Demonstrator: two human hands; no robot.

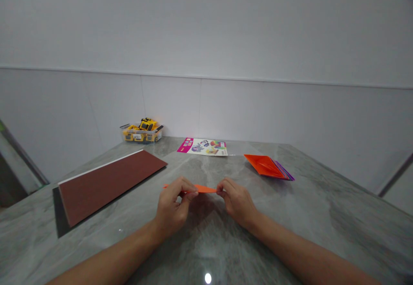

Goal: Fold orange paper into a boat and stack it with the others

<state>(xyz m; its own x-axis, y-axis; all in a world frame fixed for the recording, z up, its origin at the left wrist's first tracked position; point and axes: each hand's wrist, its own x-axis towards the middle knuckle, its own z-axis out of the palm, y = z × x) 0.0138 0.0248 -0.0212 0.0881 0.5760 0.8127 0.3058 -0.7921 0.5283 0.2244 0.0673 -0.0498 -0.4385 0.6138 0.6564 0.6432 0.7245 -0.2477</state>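
A folded orange paper (205,188) is held just above the grey marble table (322,216), seen almost edge-on. My left hand (174,205) pinches its left part with thumb and fingers closed. My right hand (237,201) pinches its right end, fingers closed. Both forearms reach in from the bottom of the view.
A stack of coloured paper sheets (269,167) with an orange one on top lies at the back right. A printed instruction sheet (203,146) lies by the wall. A long brown board (106,184) lies at the left. A clear box with yellow toy vehicles (142,131) stands in the back corner.
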